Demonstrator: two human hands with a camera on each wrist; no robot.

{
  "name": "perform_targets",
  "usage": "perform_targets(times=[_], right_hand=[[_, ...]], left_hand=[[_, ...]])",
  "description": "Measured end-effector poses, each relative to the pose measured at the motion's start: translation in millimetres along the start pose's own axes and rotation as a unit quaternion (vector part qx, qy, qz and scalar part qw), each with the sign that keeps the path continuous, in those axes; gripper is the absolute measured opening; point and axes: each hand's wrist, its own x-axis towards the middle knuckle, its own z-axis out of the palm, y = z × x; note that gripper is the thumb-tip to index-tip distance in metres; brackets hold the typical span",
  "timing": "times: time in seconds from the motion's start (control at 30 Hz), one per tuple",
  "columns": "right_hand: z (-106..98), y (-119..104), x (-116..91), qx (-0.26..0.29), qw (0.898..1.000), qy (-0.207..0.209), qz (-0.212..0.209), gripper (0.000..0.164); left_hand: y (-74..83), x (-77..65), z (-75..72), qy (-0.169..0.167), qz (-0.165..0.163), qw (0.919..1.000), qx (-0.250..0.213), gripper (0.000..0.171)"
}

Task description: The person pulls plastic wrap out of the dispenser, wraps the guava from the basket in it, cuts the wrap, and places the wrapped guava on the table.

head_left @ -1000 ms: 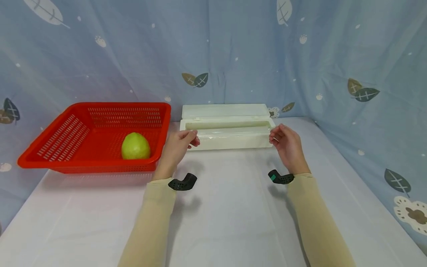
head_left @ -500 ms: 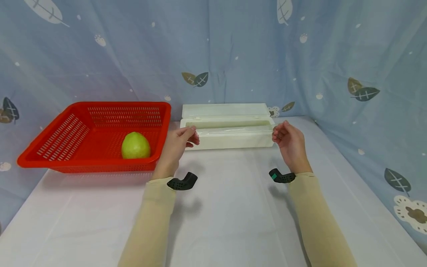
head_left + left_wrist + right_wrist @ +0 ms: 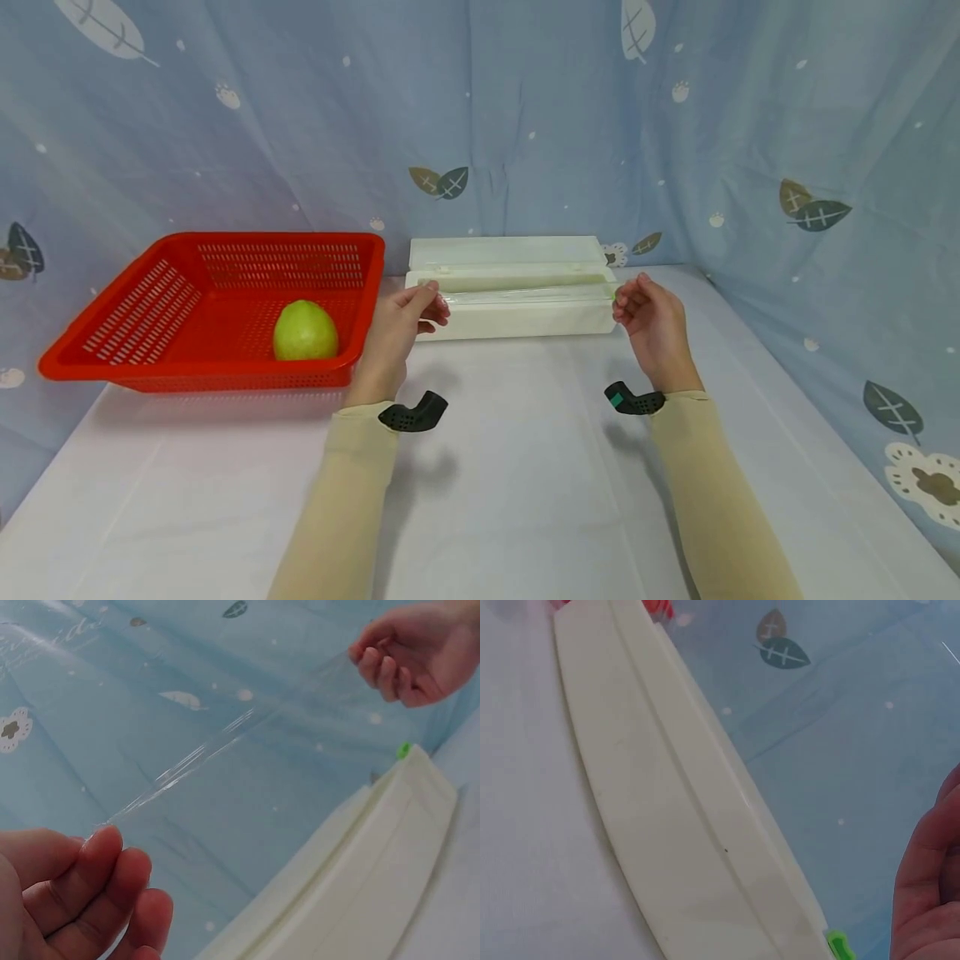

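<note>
A clear sheet of cling film (image 3: 187,761) stretches between both hands, creased and shiny along its edge in the left wrist view. Thumb and fingers of my left hand (image 3: 393,333) pinch one corner, at the dispenser's left end. My right hand (image 3: 654,329) pinches the opposite corner, fingers curled in, by its right end. Behind and below the film, the long cream cling film dispenser (image 3: 525,321) lies on the table with its lid (image 3: 506,250) raised. A small green slider (image 3: 405,751) shows at its right end. Only part of the right hand shows in its own wrist view.
To the left stands a red slotted basket (image 3: 161,367) with a yellow-green round fruit (image 3: 305,331) inside. A white cloth covers the table (image 3: 517,467). Close behind the dispenser hangs a blue curtain (image 3: 525,108) with leaf prints.
Over the second, my right hand has shifted slightly right and up, and my left hand's fingertips have risen a little. Both keep hold of the cling film; the basket and dispenser stay put.
</note>
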Motion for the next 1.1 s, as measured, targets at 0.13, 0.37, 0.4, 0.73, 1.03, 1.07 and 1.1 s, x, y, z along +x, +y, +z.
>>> perform_targets(times=[0.13,0.37,0.4,0.73,1.03,1.07,1.1], right_hand=[[0.1,0.3,-0.4,0.001,1.0,-0.001,0.0,0.026],[0.4,0.1,-1.9,0.002,1.0,0.0,-0.005,0.026],[0.6,-0.1,-1.9,0.003,1.0,0.0,-0.007,0.026],[3.6,-2.4,-1.2,0.018,1.0,0.002,-0.016,0.028],[5.0,-2.4,-1.4,0.018,1.0,0.0,-0.019,0.028],[5.3,-2.8,-1.4,0.017,1.0,-0.001,-0.021,0.028],[5.5,-3.3,-1.2,0.021,1.0,-0.003,-0.022,0.029]], left_hand=[[-0.3,0.0,0.6,0.002,0.001,1.0,-0.003,0.041],[-0.6,-1.2,2.5,0.006,-0.003,0.9997,-0.024,0.041],[-0.2,-1.6,2.8,0.006,-0.003,0.9996,-0.027,0.042],[4.2,-2.2,3.2,-0.003,0.006,0.9994,-0.033,0.046],[6.3,-2.5,3.5,-0.004,0.011,0.9987,-0.049,0.039],[6.9,-2.7,3.6,-0.004,0.013,0.9986,-0.051,0.037],[7.4,-2.8,3.6,-0.004,0.015,0.9985,-0.052,0.036]])
